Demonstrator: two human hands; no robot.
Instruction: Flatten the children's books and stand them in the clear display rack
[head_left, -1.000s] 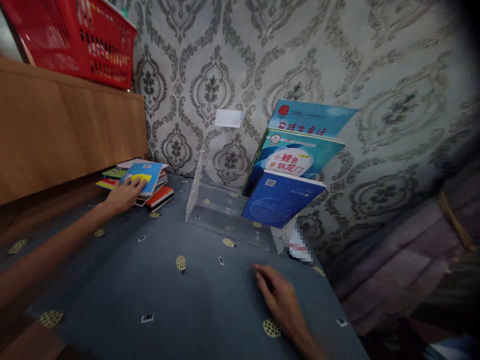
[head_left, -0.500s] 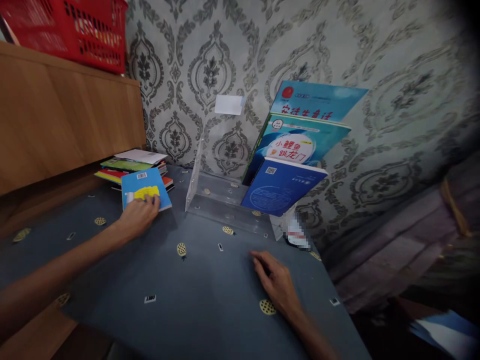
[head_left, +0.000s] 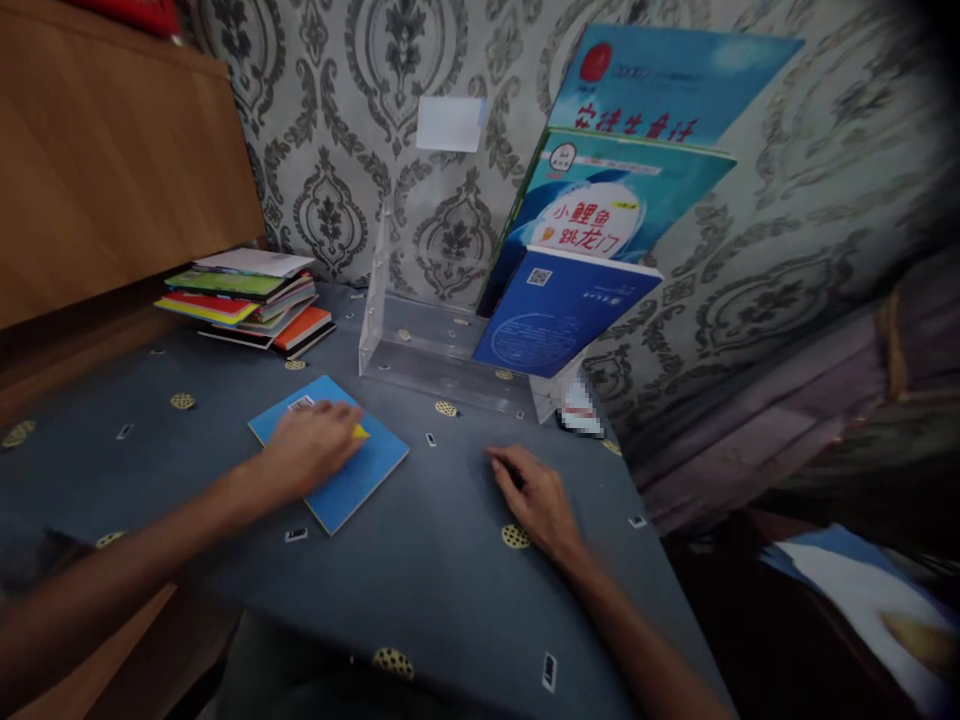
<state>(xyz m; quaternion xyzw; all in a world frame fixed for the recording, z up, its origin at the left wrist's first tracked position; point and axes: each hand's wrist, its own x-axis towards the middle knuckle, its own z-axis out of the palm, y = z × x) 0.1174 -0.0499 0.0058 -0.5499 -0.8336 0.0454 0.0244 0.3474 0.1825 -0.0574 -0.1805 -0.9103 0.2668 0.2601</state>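
A light blue book [head_left: 367, 470] with a yellow patch lies on the dark grey tablecloth [head_left: 420, 560]. My left hand [head_left: 319, 445] rests on top of it, fingers bent over the cover and their tips partly hidden. My right hand [head_left: 529, 495] lies on the cloth to the right, loosely curled, thumb and forefinger a little apart, holding nothing. Behind the hands stands a clear acrylic rack [head_left: 442, 385]. On its right side lean a dark blue book [head_left: 562, 315], a teal book [head_left: 637, 190] and a taller blue book [head_left: 675, 85].
A stack of books and booklets [head_left: 255, 300] sits at the back left, beside a wooden cabinet [head_left: 127, 160]. A white card [head_left: 450, 124] shows against the patterned wall. A blurred small item [head_left: 581, 410] is by the rack's right end. A curtain [head_left: 787, 390] hangs at right.
My left hand has brought the light blue book away from the stack, nearer and to the right, onto the cloth. The view has tilted downward. My right hand stays on the table.
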